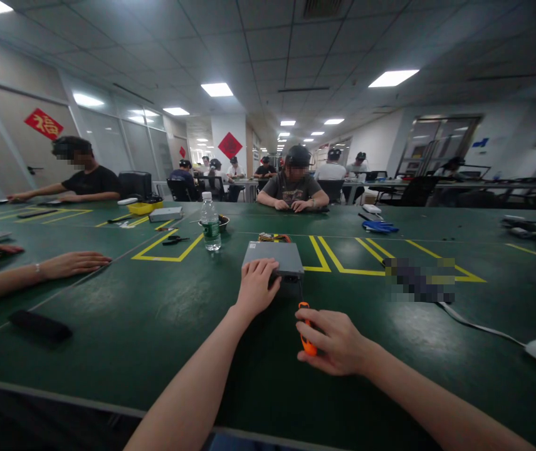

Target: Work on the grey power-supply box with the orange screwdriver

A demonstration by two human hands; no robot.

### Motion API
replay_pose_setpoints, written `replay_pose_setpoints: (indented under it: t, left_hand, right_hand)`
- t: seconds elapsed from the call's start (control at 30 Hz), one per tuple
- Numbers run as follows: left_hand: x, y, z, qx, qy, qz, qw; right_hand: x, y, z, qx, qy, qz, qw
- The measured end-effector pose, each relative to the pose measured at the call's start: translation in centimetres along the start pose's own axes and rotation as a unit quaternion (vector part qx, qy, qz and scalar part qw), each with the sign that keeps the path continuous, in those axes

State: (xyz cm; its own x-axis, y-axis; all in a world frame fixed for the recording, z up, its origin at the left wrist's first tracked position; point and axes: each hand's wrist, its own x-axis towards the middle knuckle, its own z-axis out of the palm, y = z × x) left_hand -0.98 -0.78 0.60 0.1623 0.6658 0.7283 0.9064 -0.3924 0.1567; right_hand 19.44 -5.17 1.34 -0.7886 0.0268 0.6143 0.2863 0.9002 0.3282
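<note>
A grey metal power supply unit [281, 255] lies on the green table in front of me, its socket side facing me. My left hand [257, 289] grips its near left corner, fingers over the top and thumb by the front face. An orange-handled screwdriver [311, 346] is held between the fingers and thumb of my right hand [336, 341]. The thin shaft points away from me to the unit's near right edge; whether the tip touches a screw is too small to tell. Coloured cables [274, 238] bunch behind the unit.
A water bottle [210, 222] stands left of the unit, before a bowl [223, 222]. Black tools [173, 240] lie further left. A black case [39, 326] is near the left front. Another person's hand [74, 264] rests at left. On the right are blue gloves [379, 227] and a white cable [479, 327].
</note>
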Motion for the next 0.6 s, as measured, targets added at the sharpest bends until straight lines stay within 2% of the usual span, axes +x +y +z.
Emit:
replay_pose_setpoints:
  t: [0.13, 0.23, 0.47, 0.6]
  left_hand:
    - [0.0, 0.0, 0.0, -0.006, -0.002, 0.001, 1.000]
    - [0.1, 0.0, -0.1, -0.006, -0.006, -0.003, 1.000]
    - [0.1, -0.1, -0.2, 0.006, -0.009, 0.002, 1.000]
    - [0.0, -0.1, -0.2, 0.011, -0.001, 0.004, 1.000]
  right_hand:
    - [-1.0, -0.5, -0.1, 0.002, -0.043, 0.002, 0.999]
    - [-1.1, -0.9, -0.1, 0.017, -0.052, 0.002, 0.998]
    - [-1.0, -1.1, 0.6, 0.041, 0.024, 0.052, 0.998]
    - [-0.9, -1.1, -0.2, 0.052, -0.027, 0.051, 0.997]
